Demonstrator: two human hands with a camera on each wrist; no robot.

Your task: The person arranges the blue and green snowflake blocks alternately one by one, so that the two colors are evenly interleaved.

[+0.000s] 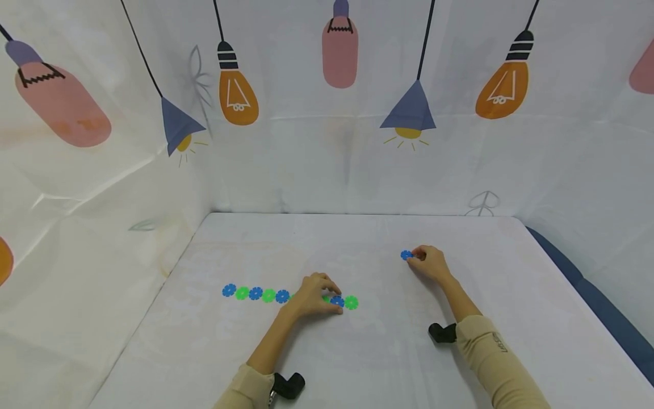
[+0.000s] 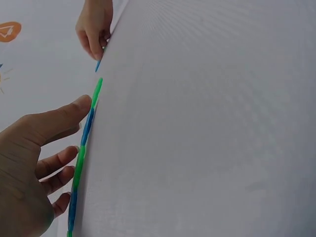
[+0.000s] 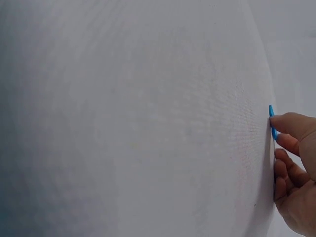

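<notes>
**Two hands at a chain of blue and green discs on a white table**

Writing: small dark lettering on the right sleeve (image 1: 494,342), near the cuff; too small to read. No other labels visible.

Surface and room: table (image 1: 357,363) covered in a plain white cloth, faintly yellowed at the left side. White backdrop sheet (image 1: 317,165) hangs behind and wraps the left side; printed with cartoon light bulbs in orange and pink and blue cone lamps on black cords. Creases show in the sheet. A dark blue edge (image 1: 587,289) runs beyond the table's right side.

Things: row of flat toothed discs (image 1: 255,293), alternating blue and green, lies left to right across the table's middle. Left hand (image 1: 314,295) rests over the right part of the row, fingers curled down, thumb and fingertips on the blue disc (image 1: 336,301) next to the last green disc (image 1: 351,303). Left wrist view shows the thumb touching the row's edge; whether it actually pinches a disc, cannot tell. Right hand (image 1: 428,262) sits well apart to the right and farther back, pinching a single loose blue disc (image 1: 406,255) between thumb and fingertips, disc down at the cloth.

Open room: bare cloth on all sides of the row; wide margin to the back wall and to the right edge. Black wrist mounts (image 1: 288,384) near both cuffs.
</notes>
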